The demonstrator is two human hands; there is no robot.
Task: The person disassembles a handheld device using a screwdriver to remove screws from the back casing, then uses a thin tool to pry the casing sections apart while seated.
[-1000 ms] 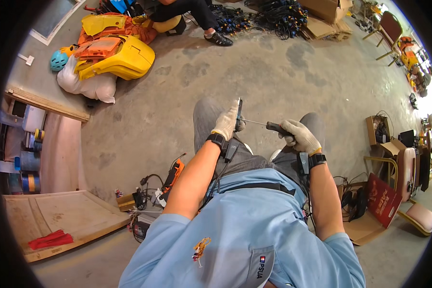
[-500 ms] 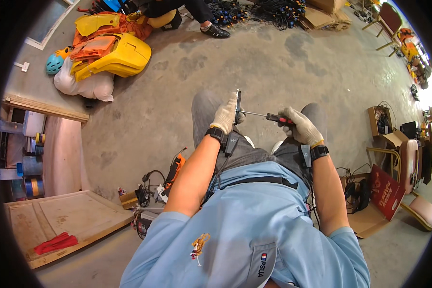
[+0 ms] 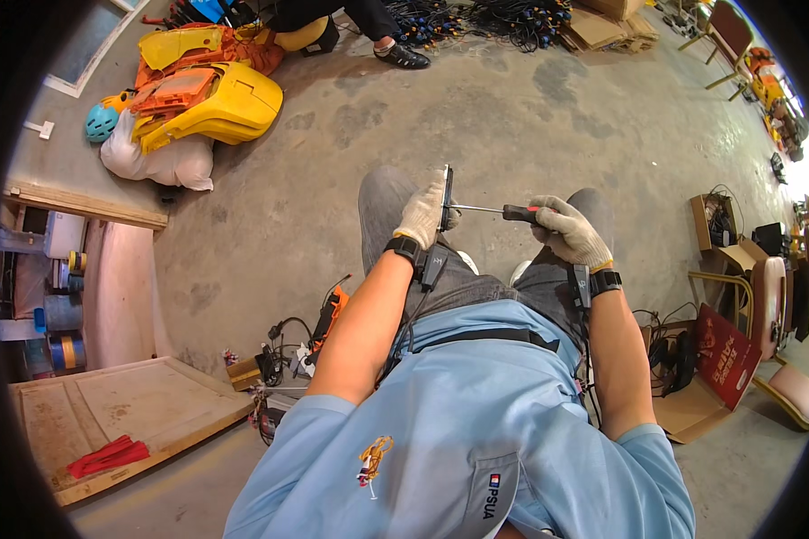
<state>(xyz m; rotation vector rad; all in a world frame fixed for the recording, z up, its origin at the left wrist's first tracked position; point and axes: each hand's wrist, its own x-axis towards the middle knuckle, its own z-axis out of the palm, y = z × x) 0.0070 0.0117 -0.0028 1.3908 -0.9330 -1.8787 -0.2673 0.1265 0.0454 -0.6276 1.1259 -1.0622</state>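
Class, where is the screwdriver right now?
In the head view, the screwdriver is just right of centre, in the right grip, its shaft pointing toward the left grip.

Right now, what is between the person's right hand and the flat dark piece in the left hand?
In the head view, a screwdriver, held by the right hand; its thin metal shaft points toward the dark piece.

Red-black screwdriver [image 3: 515, 213] crosswise to dark piece [image 3: 447, 198]
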